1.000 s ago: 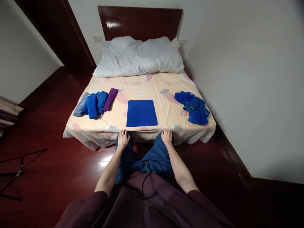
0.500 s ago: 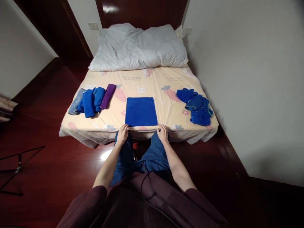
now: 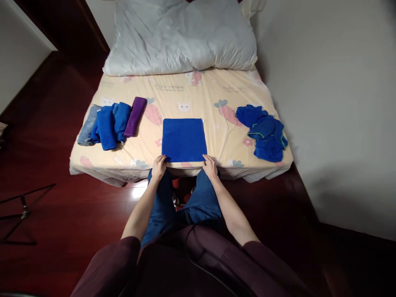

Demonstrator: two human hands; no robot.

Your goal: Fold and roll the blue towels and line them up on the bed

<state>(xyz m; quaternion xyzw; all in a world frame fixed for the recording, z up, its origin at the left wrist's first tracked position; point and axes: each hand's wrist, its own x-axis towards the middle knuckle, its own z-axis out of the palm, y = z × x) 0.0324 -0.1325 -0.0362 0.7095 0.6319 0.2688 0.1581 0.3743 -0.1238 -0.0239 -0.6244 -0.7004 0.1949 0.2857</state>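
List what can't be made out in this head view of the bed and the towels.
- Left hand and right hand: at the near corners of the flat blue towel; whether they pinch it is too small to tell.
- Pillow: top cut off by the upper edge.
- Print on the bedsheet: too small to read.
- Heap of blue towels: count unclear, they overlap.
- Stand on the floor: cut off at the left edge.

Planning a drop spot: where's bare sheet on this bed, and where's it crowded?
Bare: between flat blue cloth and purple roll; between the cloth and blue pile; the strip before the pillow. Crowded: rolled towels far left, near edge at left hand and right hand.
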